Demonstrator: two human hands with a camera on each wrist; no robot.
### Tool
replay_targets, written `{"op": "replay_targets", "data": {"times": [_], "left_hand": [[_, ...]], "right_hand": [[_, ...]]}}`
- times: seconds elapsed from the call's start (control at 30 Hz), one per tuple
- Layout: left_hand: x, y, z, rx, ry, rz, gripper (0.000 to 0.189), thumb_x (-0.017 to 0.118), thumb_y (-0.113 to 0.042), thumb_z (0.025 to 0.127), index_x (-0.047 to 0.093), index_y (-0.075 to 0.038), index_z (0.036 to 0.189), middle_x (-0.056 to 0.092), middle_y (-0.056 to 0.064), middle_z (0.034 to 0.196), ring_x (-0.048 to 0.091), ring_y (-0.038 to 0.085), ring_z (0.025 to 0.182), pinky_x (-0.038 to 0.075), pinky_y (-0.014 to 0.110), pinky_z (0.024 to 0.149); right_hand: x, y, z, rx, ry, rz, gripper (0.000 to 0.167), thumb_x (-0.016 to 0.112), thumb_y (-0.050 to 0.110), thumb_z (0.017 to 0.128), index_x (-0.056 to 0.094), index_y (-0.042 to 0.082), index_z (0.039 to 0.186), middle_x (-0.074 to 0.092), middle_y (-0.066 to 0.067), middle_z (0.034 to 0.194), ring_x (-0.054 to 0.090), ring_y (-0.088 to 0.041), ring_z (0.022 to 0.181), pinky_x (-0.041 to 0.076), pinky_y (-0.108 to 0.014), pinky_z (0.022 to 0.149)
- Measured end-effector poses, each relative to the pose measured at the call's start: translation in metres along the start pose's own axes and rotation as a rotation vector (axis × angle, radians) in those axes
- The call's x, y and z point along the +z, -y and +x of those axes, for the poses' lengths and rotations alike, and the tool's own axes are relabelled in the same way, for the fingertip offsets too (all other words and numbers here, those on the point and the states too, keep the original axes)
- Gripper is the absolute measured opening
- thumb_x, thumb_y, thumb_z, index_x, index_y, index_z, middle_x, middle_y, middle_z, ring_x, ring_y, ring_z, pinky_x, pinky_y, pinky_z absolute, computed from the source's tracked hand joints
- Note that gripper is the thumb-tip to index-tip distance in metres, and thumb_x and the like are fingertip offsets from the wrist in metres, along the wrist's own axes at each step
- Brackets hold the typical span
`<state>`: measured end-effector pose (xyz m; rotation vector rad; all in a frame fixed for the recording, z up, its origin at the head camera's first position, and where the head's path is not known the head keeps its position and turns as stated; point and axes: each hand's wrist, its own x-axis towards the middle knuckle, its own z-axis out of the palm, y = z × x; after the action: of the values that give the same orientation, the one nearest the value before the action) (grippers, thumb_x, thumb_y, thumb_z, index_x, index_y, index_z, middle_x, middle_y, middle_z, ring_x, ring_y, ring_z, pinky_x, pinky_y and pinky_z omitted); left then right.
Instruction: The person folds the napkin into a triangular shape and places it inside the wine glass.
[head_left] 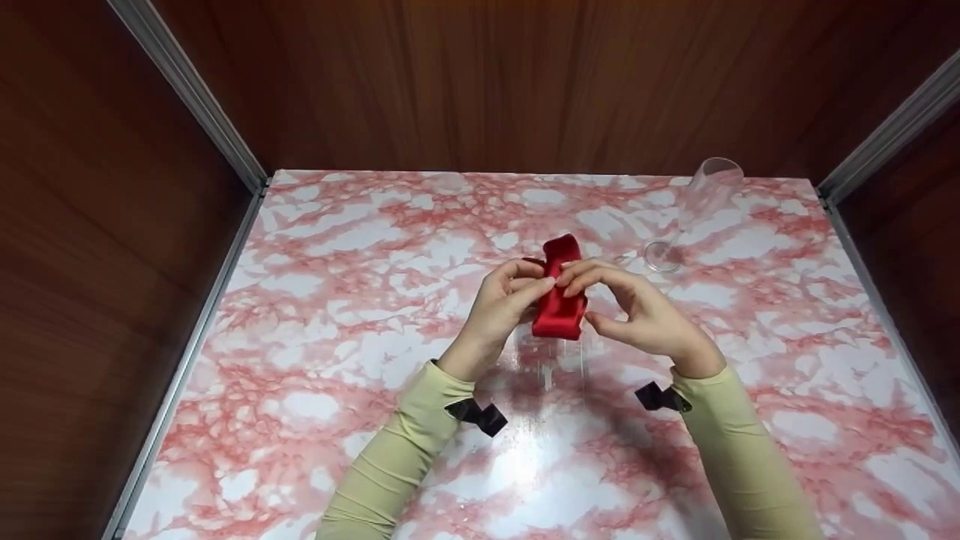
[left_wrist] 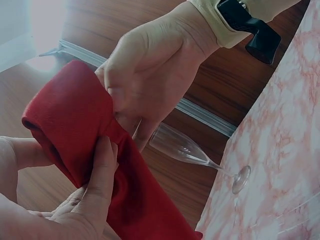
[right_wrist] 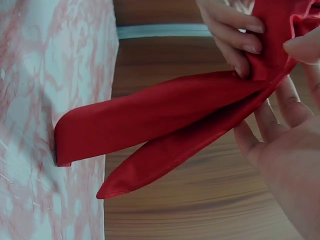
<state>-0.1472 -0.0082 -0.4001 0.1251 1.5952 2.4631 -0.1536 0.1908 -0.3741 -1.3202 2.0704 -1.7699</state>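
Note:
A wide red satin ribbon [head_left: 559, 321] is folded into loops between the two hands, above the middle of the table. My left hand [head_left: 496, 309] pinches its middle with the thumb in front and the fingers behind. From the other side my right hand [head_left: 646, 318] holds the same folds, its fingertips close to the left thumb and its thumb at the ribbon's near right edge. In the right wrist view two ribbon tails [right_wrist: 125, 120] hang down from the gathered part, one squared and one pointed. The back of the folds is partly hidden by fingers.
A clear stemmed glass [head_left: 711, 196] stands upright at the back right of the marbled red-and-white table [head_left: 315, 405]. Brown wood-grain panels [head_left: 480, 82] close in the back and both sides, with metal strips at the corners. Small black devices [head_left: 491, 420] sit on both sleeve cuffs.

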Motion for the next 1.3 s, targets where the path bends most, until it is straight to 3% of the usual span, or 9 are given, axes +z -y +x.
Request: {"op": "replay_targets", "data": {"times": [0.17,0.43,0.83,1.1,1.3], "left_hand": [[-0.001,0.001,0.001,0.023,0.006,0.023,0.013,0.063,0.0,0.088,0.055,0.001,0.099,0.066,0.005,0.082,0.062,0.012,0.071,0.051,0.025,0.063],[-0.002,0.002,0.001,0.041,0.002,0.062,0.018,0.064,-0.001,0.087,0.054,0.003,0.102,0.066,0.007,0.081,0.064,0.016,0.071,0.054,0.029,0.066],[-0.006,0.006,0.003,0.07,-0.021,0.125,0.024,0.066,-0.001,0.086,0.055,0.005,0.107,0.065,0.008,0.085,0.063,0.016,0.075,0.054,0.029,0.067],[-0.008,0.01,0.003,0.102,-0.026,0.154,0.028,0.067,0.001,0.084,0.054,0.006,0.108,0.065,0.01,0.088,0.062,0.016,0.08,0.054,0.029,0.069],[-0.011,0.012,0.003,0.153,-0.021,0.191,0.031,0.069,0.005,0.082,0.054,0.008,0.11,0.065,0.014,0.093,0.062,0.019,0.086,0.051,0.03,0.079]], "right_hand": [[-0.001,-0.004,-0.002,0.016,-0.049,0.022,0.038,0.048,-0.026,0.081,0.055,-0.012,0.115,0.054,-0.028,0.121,0.045,-0.035,0.121,0.028,-0.037,0.108],[-0.003,-0.021,-0.006,0.177,-0.206,-0.023,0.034,0.05,-0.016,0.09,0.057,-0.006,0.121,0.057,-0.019,0.121,0.051,-0.029,0.117,0.035,-0.044,0.103],[-0.001,-0.024,-0.006,0.271,-0.282,0.102,0.032,0.046,-0.009,0.093,0.054,-0.006,0.123,0.055,-0.022,0.123,0.049,-0.032,0.119,0.042,-0.039,0.098],[0.001,-0.025,-0.006,0.289,-0.344,0.291,0.033,0.041,0.011,0.103,0.05,-0.011,0.126,0.05,-0.028,0.125,0.046,-0.035,0.12,0.041,-0.046,0.099],[0.002,-0.027,-0.006,0.33,-0.403,0.347,0.033,0.043,0.011,0.102,0.05,-0.013,0.124,0.05,-0.03,0.123,0.049,-0.035,0.117,0.041,-0.048,0.098]]}}
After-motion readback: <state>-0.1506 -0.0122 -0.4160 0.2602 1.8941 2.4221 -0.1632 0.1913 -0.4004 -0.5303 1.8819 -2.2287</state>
